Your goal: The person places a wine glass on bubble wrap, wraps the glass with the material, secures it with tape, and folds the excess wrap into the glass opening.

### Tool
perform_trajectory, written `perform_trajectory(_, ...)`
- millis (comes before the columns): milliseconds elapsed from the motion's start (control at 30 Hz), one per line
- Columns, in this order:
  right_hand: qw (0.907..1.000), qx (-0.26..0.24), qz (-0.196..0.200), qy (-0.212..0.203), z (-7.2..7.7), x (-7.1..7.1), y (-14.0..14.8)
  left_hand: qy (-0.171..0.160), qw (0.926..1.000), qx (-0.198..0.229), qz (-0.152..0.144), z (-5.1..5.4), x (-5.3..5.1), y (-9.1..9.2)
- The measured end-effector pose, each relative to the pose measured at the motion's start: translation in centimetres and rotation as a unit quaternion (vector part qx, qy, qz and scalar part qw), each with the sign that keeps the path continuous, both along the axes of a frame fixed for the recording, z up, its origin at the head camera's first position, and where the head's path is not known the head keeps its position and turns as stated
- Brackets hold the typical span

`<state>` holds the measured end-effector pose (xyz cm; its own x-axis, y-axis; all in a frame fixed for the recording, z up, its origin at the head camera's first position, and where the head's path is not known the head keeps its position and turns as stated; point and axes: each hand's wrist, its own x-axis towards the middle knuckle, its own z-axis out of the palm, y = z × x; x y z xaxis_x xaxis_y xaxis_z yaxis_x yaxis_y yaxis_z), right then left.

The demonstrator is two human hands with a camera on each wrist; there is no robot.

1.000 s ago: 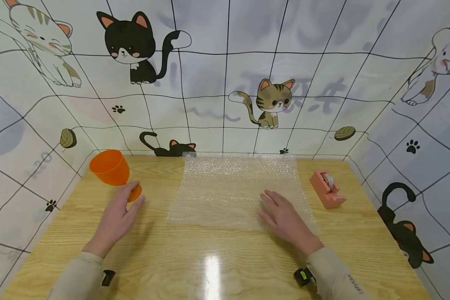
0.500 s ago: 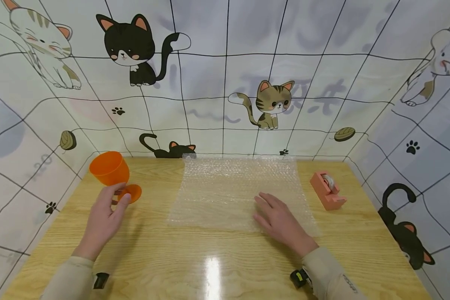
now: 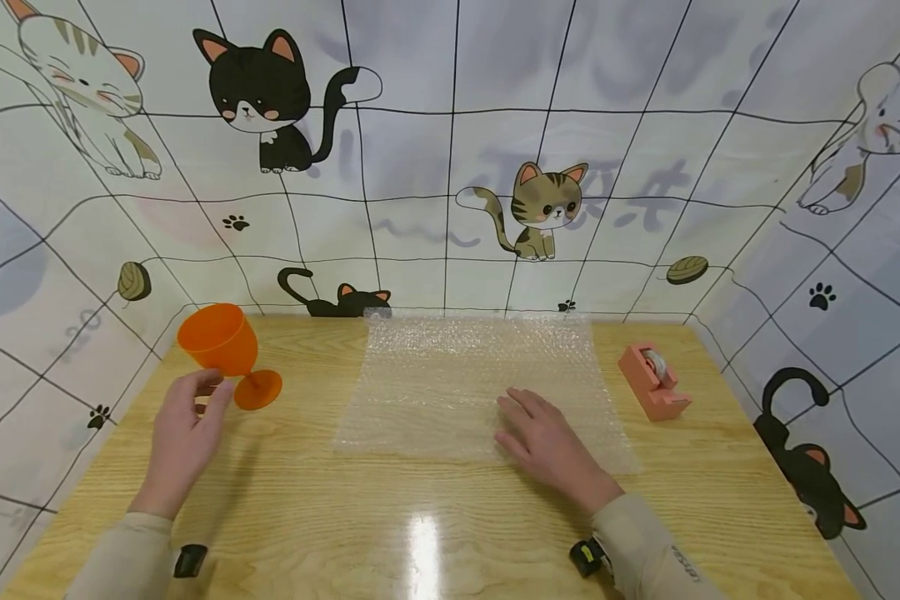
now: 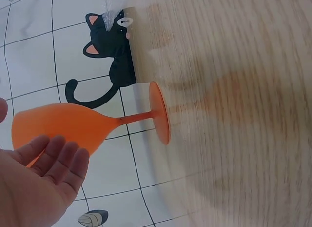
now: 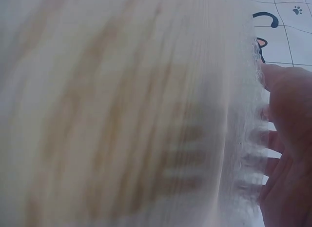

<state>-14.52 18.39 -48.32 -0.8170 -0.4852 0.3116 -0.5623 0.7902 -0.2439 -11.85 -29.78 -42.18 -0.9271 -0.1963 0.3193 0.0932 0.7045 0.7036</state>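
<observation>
At the left stands an orange plastic goblet, upright on its round foot. My left hand is beside its near side, fingers loosely bent; in the left wrist view the fingers overlap the goblet's bowl, and the hand does not grip it. Whether they touch cannot be told. A sheet of clear bubble wrap lies flat across the middle of the table. Over its right front part is my right hand, fingers spread and relaxed, holding nothing. In the right wrist view its fingertips are close to the wrap's surface.
A pink tape dispenser with a clear roll stands right of the bubble wrap. The wood-grain table reaches a cloth backdrop with printed cats, which encloses the back and both sides. Small black devices are at both wrists.
My left hand has drawn back leftward from the goblet's foot, so stem and foot now show. My right hand has shifted slightly left over the bubble wrap. The goblet stays in place.
</observation>
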Motion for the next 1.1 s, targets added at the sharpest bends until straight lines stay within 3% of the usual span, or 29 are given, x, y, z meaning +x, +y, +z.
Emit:
perform_trajectory(167,0.9996,0.004,-0.014,-0.022,-0.1,0.0,-0.3,-0.024,0.9977,0.035,0.053,0.0,-0.4,-0.6)
perform_trajectory(267,0.9987,0.014,-0.024,-0.042,-0.2,0.0,-0.4,-0.038,0.9953,0.061,0.065,0.0,-0.9,-1.1)
perform_trajectory(500,0.9947,0.035,-0.037,-0.089,-0.1,0.0,-0.4,-0.070,0.9924,0.093,0.042,0.3,-1.9,-1.7)
perform_trajectory(667,0.9917,0.047,-0.042,-0.112,0.0,0.0,-0.4,-0.072,0.9919,0.101,0.025,0.4,-2.6,-1.7)
perform_trajectory(1100,0.9875,0.066,-0.045,-0.136,0.1,0.1,-0.5,-0.086,0.9890,0.107,0.054,0.4,-3.6,-1.2)
